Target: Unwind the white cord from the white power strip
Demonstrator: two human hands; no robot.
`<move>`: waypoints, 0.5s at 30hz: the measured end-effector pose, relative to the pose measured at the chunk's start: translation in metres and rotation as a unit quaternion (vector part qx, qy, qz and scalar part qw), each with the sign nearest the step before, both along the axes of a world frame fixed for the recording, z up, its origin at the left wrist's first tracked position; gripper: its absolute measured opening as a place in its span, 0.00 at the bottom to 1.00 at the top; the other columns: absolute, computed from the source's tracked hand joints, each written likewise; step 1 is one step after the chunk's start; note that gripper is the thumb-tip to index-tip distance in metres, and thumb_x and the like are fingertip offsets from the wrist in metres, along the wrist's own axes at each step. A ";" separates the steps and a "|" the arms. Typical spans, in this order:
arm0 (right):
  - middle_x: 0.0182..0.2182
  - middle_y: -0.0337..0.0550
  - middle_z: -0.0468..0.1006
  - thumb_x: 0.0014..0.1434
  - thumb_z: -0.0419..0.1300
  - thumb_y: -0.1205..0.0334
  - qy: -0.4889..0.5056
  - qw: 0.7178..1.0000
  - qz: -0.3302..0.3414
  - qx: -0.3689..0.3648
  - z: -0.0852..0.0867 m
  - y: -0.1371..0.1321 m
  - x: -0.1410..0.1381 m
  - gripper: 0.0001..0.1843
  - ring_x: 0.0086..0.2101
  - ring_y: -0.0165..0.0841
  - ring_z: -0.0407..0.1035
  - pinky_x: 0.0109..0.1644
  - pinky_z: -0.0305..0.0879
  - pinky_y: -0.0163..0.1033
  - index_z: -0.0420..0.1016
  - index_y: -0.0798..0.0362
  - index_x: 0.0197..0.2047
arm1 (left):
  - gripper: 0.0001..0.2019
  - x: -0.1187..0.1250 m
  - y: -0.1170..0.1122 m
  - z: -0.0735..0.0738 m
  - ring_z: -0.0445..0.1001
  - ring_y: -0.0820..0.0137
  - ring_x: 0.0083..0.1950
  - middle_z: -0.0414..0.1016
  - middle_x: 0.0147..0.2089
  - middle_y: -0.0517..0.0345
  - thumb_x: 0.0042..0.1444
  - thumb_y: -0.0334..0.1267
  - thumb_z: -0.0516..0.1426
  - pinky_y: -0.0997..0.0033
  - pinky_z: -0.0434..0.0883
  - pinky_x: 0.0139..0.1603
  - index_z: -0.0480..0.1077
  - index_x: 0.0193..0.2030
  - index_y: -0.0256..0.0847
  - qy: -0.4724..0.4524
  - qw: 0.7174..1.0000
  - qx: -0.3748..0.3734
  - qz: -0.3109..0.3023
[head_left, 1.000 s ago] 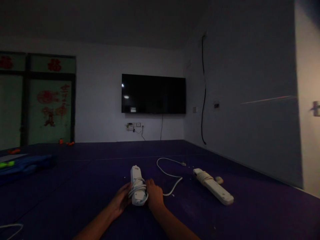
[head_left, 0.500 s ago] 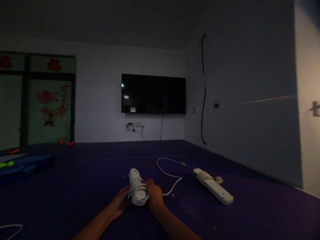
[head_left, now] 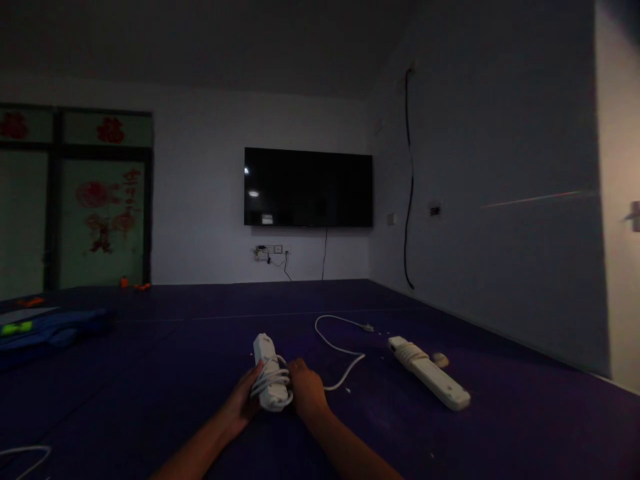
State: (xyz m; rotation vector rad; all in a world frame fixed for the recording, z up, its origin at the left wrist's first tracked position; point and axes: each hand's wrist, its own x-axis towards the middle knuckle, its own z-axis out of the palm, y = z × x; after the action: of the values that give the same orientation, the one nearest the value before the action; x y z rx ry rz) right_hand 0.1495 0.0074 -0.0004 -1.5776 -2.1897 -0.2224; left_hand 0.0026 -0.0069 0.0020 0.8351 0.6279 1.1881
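Observation:
A white power strip point(head_left: 265, 348), tilted slightly left, has several turns of its white cord point(head_left: 274, 380) around its near half. My left hand point(head_left: 243, 402) is closed on the strip from the left, with the thumb on its upper side. On the other side, my right hand point(head_left: 307, 388) is closed around the cord close against the strip; its fingertips are partly hidden. From under the right hand the loose cord curves over the purple surface point(head_left: 200, 373) to a plug point(head_left: 369, 327).
A second power strip point(head_left: 435, 379), with its cord wrapped at one end, lies on the right beside its pale plug point(head_left: 440, 360). Blue cloth point(head_left: 65, 327) lies at left, and a white cable point(head_left: 30, 450) at the lower left. A television point(head_left: 308, 188) hangs on the far wall.
The power strip has shifted slightly left and tilted a little more, my left hand still on it. My right hand has moved slightly left at its side. The camera view has drifted a little.

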 end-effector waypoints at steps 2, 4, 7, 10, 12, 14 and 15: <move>0.40 0.47 0.71 0.56 0.49 0.71 0.004 1.000 -0.005 0.005 -0.001 0.000 0.001 0.11 0.32 0.34 0.71 0.30 0.63 0.35 0.67 0.54 0.41 | 0.18 0.000 0.003 -0.001 0.76 0.63 0.34 0.77 0.36 0.49 0.51 0.40 0.56 0.64 0.70 0.40 0.67 0.46 0.32 -0.008 1.000 -0.007 0.017; 0.39 0.47 0.71 0.56 0.49 0.70 0.006 1.000 -0.010 0.011 -0.002 0.001 0.001 0.10 0.32 0.34 0.71 0.30 0.63 0.34 0.66 0.53 0.41 | 0.16 0.001 0.006 -0.002 0.76 0.63 0.33 0.77 0.34 0.49 0.51 0.40 0.56 0.65 0.70 0.40 0.67 0.44 0.31 -0.018 0.999 -0.017 0.026; 0.38 0.46 0.72 0.59 0.47 0.69 0.008 1.000 -0.016 0.019 -0.003 0.003 0.002 0.10 0.32 0.34 0.71 0.29 0.63 0.34 0.67 0.53 0.41 | 0.13 0.002 0.008 -0.003 0.76 0.64 0.33 0.77 0.32 0.51 0.52 0.39 0.55 0.65 0.71 0.40 0.68 0.40 0.31 -0.028 0.998 -0.029 0.037; 0.37 0.47 0.72 0.61 0.45 0.65 0.006 0.999 -0.026 0.029 -0.004 0.004 0.001 0.11 0.31 0.34 0.71 0.29 0.63 0.35 0.68 0.53 0.40 | 0.11 0.004 0.006 0.000 0.76 0.65 0.32 0.77 0.30 0.53 0.53 0.39 0.54 0.67 0.71 0.39 0.68 0.39 0.32 -0.036 0.997 -0.042 0.053; 0.37 0.48 0.72 0.62 0.44 0.63 0.006 0.999 -0.035 0.034 -0.005 0.005 0.001 0.12 0.32 0.34 0.72 0.30 0.64 0.35 0.68 0.54 0.39 | 0.12 0.005 0.003 0.003 0.76 0.66 0.30 0.76 0.29 0.54 0.53 0.40 0.53 0.67 0.71 0.38 0.67 0.40 0.33 -0.040 0.996 -0.048 0.061; 0.37 0.48 0.72 0.62 0.44 0.63 0.009 0.998 -0.042 0.035 -0.006 0.006 0.000 0.13 0.31 0.34 0.72 0.30 0.64 0.35 0.68 0.54 0.39 | 0.11 0.006 0.002 0.005 0.75 0.68 0.27 0.76 0.28 0.55 0.53 0.40 0.53 0.68 0.71 0.37 0.67 0.39 0.33 -0.044 0.996 -0.050 0.066; 0.37 0.48 0.72 0.62 0.44 0.63 0.012 0.998 -0.045 0.035 -0.007 0.006 -0.001 0.13 0.31 0.33 0.72 0.30 0.64 0.35 0.69 0.54 0.39 | 0.11 0.005 0.001 0.006 0.74 0.69 0.25 0.76 0.28 0.56 0.53 0.40 0.54 0.68 0.71 0.36 0.67 0.39 0.34 -0.046 0.996 -0.051 0.061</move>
State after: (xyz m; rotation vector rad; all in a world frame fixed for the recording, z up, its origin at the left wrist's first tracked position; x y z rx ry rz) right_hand 0.1487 0.0137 -0.0075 -1.6331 -2.0736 -0.3027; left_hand 0.0080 -0.0057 0.0076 0.6590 0.6653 1.2876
